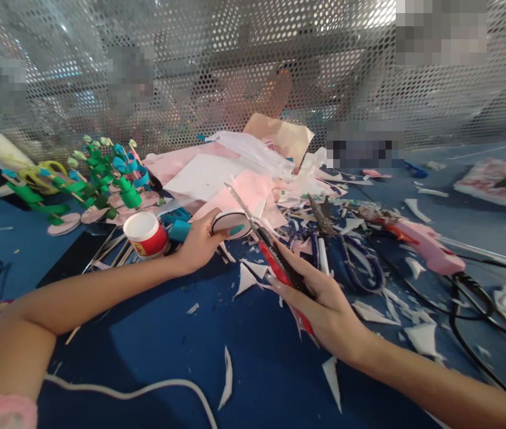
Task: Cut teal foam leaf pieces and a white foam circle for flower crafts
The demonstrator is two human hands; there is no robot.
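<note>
My left hand (201,244) is closed on a round, shallow white piece with a dark rim (231,221); its thumb, with a teal nail, presses on the near edge. Whether this is a cup or a ring I cannot tell. My right hand (319,298) grips a red and black utility knife (283,262). The knife's blade is out, points up and to the left, and crosses the view close to the round piece's right edge; contact is unclear. Beside my left wrist is a red and white paper cup (157,238).
Blue-handled scissors (360,259) and a pink glue gun (431,247) with black cords lie at right. Paper sheets (208,176) are piled behind, before a perforated metal screen (181,77). Green paper plants (101,173) stand left. White scraps (422,336) and a white cable (145,390) lie nearer.
</note>
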